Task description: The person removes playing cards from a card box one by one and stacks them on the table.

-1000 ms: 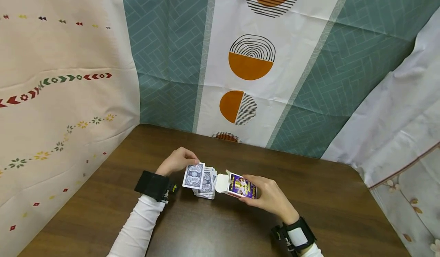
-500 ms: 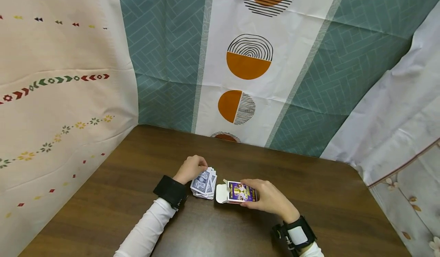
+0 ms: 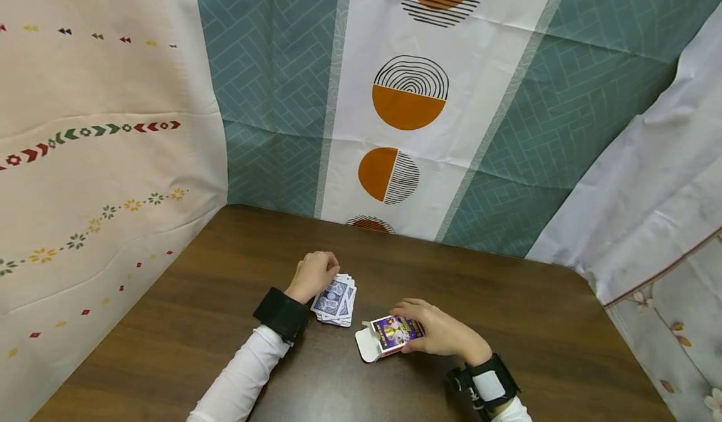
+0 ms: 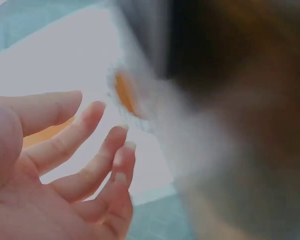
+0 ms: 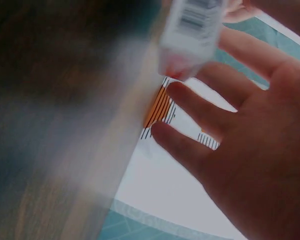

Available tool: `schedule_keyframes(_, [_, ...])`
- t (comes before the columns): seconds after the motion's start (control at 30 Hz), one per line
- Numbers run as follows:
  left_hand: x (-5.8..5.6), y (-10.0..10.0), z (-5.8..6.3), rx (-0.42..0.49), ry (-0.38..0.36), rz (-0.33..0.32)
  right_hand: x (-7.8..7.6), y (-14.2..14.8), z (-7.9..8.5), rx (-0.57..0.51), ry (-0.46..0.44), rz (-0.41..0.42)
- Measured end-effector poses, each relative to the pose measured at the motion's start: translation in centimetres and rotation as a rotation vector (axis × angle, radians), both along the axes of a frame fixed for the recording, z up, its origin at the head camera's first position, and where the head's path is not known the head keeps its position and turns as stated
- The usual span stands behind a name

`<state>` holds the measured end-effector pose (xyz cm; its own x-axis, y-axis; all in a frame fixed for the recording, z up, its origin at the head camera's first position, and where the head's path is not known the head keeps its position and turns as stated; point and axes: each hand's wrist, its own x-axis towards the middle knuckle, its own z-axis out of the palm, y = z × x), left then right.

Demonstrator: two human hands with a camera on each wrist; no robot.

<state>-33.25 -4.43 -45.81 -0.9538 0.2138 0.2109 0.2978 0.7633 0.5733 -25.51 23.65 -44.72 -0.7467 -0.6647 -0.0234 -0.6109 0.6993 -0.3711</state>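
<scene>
Blue-backed playing cards lie in an uneven stack on the table in the head view. My left hand is at the stack's upper left edge; in the left wrist view its fingers are loosely bent with no card among them. To the right of the stack, my right hand grips a purple and white card box between thumb and fingers. The box's white end flap hangs open toward the left. Only a blurred, barcoded white side of the box shows in the right wrist view.
The dark brown wooden table extends around both hands. A teal and white patterned cloth hangs behind it, with a cream cloth at the left and a pale one at the right.
My left hand has moved right and let go of a card, which now lies on the stack. My right hand has brought the box slightly nearer to me and turned it.
</scene>
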Motion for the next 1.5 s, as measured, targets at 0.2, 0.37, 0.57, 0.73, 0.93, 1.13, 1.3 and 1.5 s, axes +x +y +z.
schedule_keyframes(0.2, [4.3,2.4,3.2,-0.095,-0.156,-0.524,0.6,0.6,-0.8,-0.006,-0.045,0.016])
schedule_keyframes(0.37, [9.1,6.2,2.7,-0.372,-0.114,-0.597,2.1,0.5,-0.8,0.011,-0.022,-0.069])
schedule_keyframes(0.57, [12.8,8.5,0.2,-0.472,0.139,-0.392,5.4,-1.4,0.0,0.009,-0.156,-0.211])
schedule_keyframes(0.73, [12.8,10.0,-1.1,-0.536,0.392,-0.15,4.7,-2.2,-1.0,0.052,-0.127,-0.16])
schedule_keyframes(0.93, [11.5,10.7,-0.9,-0.542,0.454,-0.096,1.9,-0.8,-1.5,-0.035,-0.151,-0.187])
schedule_keyframes(1.13, [10.5,10.8,-0.5,-0.46,0.345,-0.169,0.3,0.4,-1.8,-0.077,-0.202,-0.205])
schedule_keyframes(1.3, [10.6,10.5,-0.3,-0.462,0.257,-0.225,0.5,0.7,-2.2,-0.108,-0.234,-0.188])
schedule_keyframes(1.5, [11.8,10.4,-0.6,-0.51,0.244,-0.257,2.0,1.2,-3.2,-0.154,-0.288,-0.191])
